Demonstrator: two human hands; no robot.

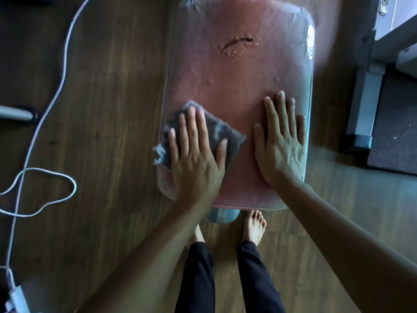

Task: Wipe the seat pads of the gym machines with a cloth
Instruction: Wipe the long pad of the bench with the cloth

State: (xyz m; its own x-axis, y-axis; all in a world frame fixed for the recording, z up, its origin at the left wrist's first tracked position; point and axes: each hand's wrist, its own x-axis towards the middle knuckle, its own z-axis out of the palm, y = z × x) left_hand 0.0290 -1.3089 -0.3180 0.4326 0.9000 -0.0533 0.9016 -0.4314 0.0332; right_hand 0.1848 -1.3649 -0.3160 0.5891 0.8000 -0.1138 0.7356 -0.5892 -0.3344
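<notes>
Grey cloth pressed on the red seat pad under the left hand.
Left-hand fingers lie straight on the cloth, gripping nothing; right hand rests flat, released, on bare pad just beside. Tear in the cover beyond both hands. White cable on the floor, left of the left hand.

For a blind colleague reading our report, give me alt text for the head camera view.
Seen from above, a person's left hand presses a grey cloth flat on a worn red seat pad, while the right hand rests flat beside it. A tear marks its far half.
</notes>
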